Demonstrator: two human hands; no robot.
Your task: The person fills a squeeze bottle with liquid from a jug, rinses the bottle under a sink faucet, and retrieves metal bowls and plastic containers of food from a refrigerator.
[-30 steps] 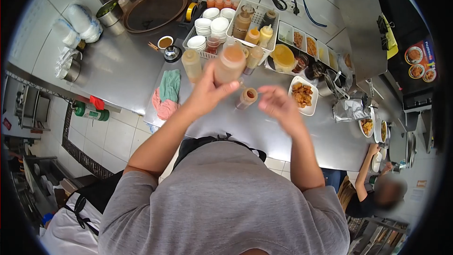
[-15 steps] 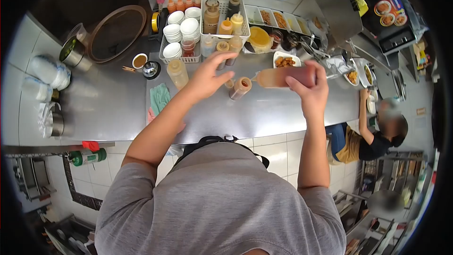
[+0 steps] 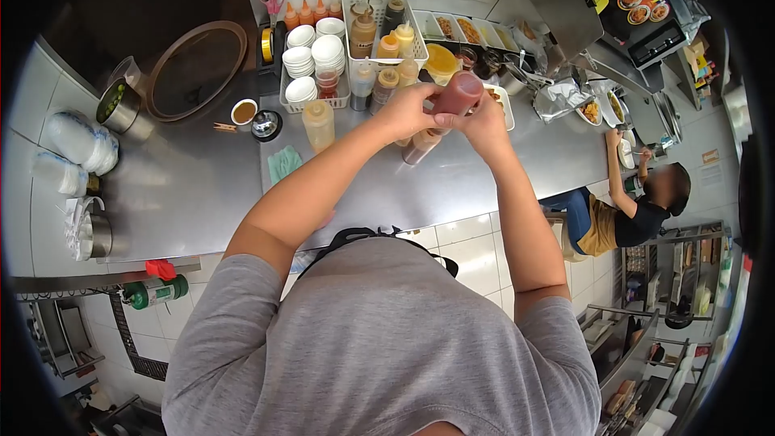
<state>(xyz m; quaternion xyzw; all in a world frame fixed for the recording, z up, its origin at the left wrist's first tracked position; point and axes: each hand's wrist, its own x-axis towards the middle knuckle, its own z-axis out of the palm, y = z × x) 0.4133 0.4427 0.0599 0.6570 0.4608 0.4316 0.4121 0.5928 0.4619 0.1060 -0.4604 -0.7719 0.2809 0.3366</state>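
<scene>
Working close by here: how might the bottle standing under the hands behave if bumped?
The lower bottle could tip, being tall and narrow. It may also slide, since the metal counter looks smooth. Its translucent wall suggests squeezable plastic.

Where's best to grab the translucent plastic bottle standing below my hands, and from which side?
Probably the lower body of that translucent plastic bottle, from the near side: it's cylindrical, the left hand, right hand and tipped red plastic bottle crowd its top, and steel counter lies in front.
</scene>
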